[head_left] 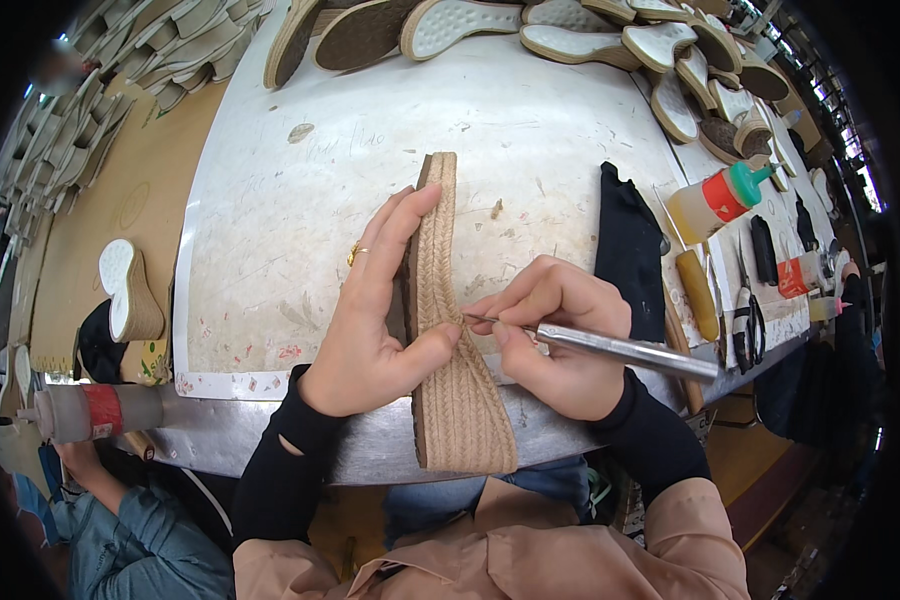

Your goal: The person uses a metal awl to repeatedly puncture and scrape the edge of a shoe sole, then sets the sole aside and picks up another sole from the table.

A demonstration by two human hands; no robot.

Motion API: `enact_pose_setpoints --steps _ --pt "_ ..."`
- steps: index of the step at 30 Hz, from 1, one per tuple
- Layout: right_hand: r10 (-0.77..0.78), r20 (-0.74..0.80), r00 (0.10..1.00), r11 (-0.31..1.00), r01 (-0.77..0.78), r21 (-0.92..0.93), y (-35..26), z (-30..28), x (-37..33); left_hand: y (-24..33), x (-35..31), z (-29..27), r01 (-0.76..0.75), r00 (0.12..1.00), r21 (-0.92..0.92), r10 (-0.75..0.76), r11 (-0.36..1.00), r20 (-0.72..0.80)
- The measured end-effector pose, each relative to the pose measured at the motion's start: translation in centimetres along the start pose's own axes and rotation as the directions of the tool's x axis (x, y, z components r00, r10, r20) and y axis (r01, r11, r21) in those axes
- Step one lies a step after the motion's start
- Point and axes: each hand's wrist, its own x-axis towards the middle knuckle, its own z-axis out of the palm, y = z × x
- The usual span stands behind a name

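A wedge shoe sole (460, 420) wrapped in tan braided rope stands on its side at the table's near edge, its thick heel end toward me. My left hand (380, 310) grips it from the left, fingers along the far part and thumb pressed on the braid. In my right hand (570, 330) is a metal-handled awl (625, 352), held like a pen. Its thin tip meets the braid close to my left thumb; whether it goes into the braid I cannot make out.
Many wedge soles (460, 25) lie along the far side, with stacks at far left. To the right are a black cloth (630, 250), a green-capped glue bottle (715, 205), a yellow handle (697, 295) and pliers (745, 325). Another person's sleeve (140, 535) shows at lower left.
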Motion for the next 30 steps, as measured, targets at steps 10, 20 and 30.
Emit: enact_pose_setpoints --steps 10,20,30 --pt "-0.007 0.001 1.000 1.000 0.007 0.011 0.18 0.12 0.02 -0.03 0.20 0.30 -0.048 0.999 0.032 0.049 0.998 -0.022" --pt "0.050 0.024 0.998 0.995 -0.052 0.083 -0.06 0.34 -0.03 0.12 -0.24 0.46 0.089 0.996 -0.157 -0.086 0.984 0.027" --pt "0.132 0.042 0.990 0.959 -0.138 0.249 0.28 0.41 -0.29 0.08 -0.16 0.62 0.079 0.997 -0.204 -0.074 0.976 0.033"
